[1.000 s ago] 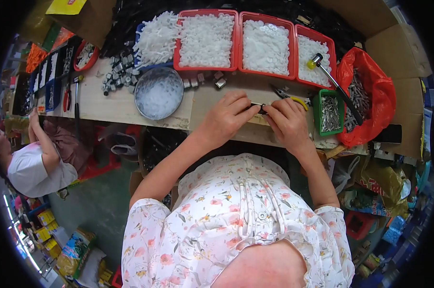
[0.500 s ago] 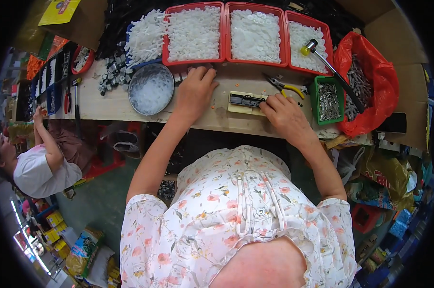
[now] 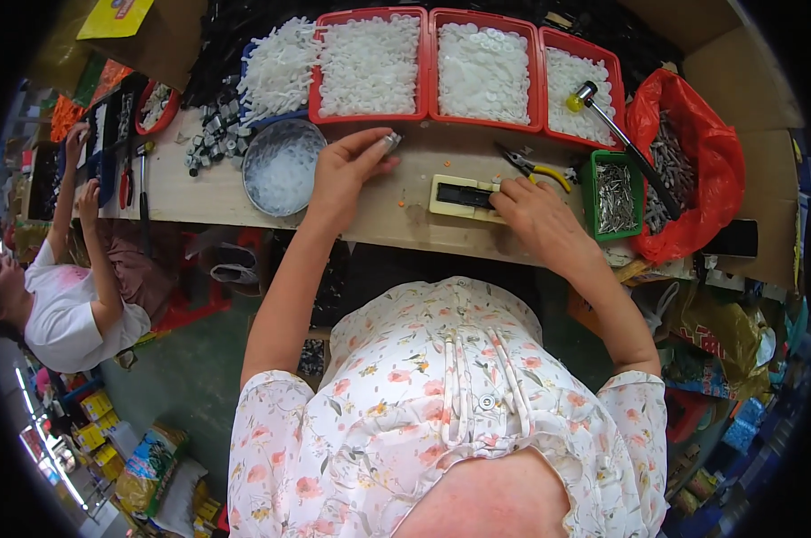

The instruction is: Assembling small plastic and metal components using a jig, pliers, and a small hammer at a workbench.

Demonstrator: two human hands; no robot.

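My left hand is raised over the bench, its thumb and fingers pinching a small silver-grey part. Just left of it stands a round metal bowl of whitish, translucent small pieces. My right hand has its fingers bent over the right end of a cream block-shaped fixture. A long black slot lies along the fixture's top; the fingertips partly hide its right end. Behind that hand lie pliers with yellow handles.
Red trays of white plastic parts line the back. At right are a green bin of metal pins, a red bag of grey parts and a hammer. Small grey fittings lie at left. A co-worker sits far left.
My left hand has lifted from the bench and turned, now showing the silver-grey part. The fixture's slot looks barer than before. My right hand stays at the fixture. The co-worker's hands have moved apart.
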